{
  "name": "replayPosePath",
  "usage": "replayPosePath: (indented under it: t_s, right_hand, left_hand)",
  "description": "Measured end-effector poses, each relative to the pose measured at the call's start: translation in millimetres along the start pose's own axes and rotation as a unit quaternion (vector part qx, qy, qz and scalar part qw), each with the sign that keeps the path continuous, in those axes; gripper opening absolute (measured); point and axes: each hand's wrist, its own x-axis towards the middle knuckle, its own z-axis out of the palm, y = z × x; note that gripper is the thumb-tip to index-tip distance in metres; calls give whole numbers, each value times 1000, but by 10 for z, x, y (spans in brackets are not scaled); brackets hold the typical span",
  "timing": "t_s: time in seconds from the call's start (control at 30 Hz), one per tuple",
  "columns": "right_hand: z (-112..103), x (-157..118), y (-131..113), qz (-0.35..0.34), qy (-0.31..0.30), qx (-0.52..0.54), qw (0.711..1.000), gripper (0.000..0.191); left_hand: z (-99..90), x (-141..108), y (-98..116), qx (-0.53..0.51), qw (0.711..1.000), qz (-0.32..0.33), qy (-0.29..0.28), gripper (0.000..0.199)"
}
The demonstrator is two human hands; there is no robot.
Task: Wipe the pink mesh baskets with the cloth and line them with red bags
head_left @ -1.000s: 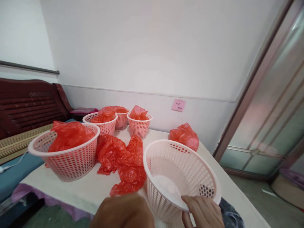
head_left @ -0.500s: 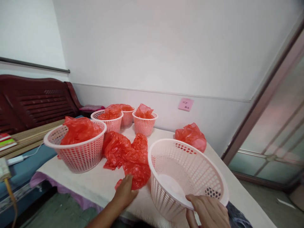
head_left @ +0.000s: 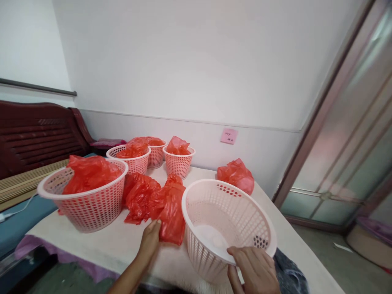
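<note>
A large pink-white plastic basket (head_left: 196,241) stands at the front of the table with nothing inside it. My right hand (head_left: 252,267) grips its near rim, thumb outside and fingers over the edge. Left of this basket lies a heap of crumpled red plastic bags (head_left: 142,196). My left hand (head_left: 151,237) pinches the edge of the nearest red bag (head_left: 173,216), which hangs fairly flat against the heap. Another large basket (head_left: 92,208), at the left, holds a red bag (head_left: 92,173).
Several smaller baskets with red bags, one of them a pink basket (head_left: 178,163), stand at the back. A red bag (head_left: 235,175) lies behind the large basket. A pink note (head_left: 229,136) is on the wall. Dark cloth (head_left: 289,273) lies at the right.
The view has turned slightly right, so things sit further left. The red bag at my left hand is spread flatter and more upright. My right hand has stayed on the basket rim.
</note>
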Motion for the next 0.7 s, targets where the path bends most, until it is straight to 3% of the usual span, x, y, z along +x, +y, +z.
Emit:
replayPosePath:
  t_s: [0.1, 0.2, 0.33, 0.43, 0.57, 0.7]
  right_hand:
    - [-25, 7, -48, 16, -5, 10, 1000, 15]
    - [-54, 1, -93, 26, -9, 12, 1000, 15]
    - [-85, -3, -133, 33, 2, 15, 999, 17]
    - [-93, -11, -142, 32, 2, 13, 999, 16]
    - [-90, -11, -149, 32, 8, 17, 999, 15]
    - [-64, 3, -162, 41, 12, 13, 999, 14]
  left_hand:
    - [104, -87, 439, -104, 994, 1, 31, 18]
    - [218, -228, 899, -227, 974, -17, 4, 19]
    - [338, -479, 1340, -406, 908, -97, -37, 19]
    - [372, -627, 1491, -398, 912, -98, -18, 17]
    - [398, -754, 1674, -351, 936, -27, -11, 29]
    - [525, -905, 1767, -246, 965, 48, -82, 35]
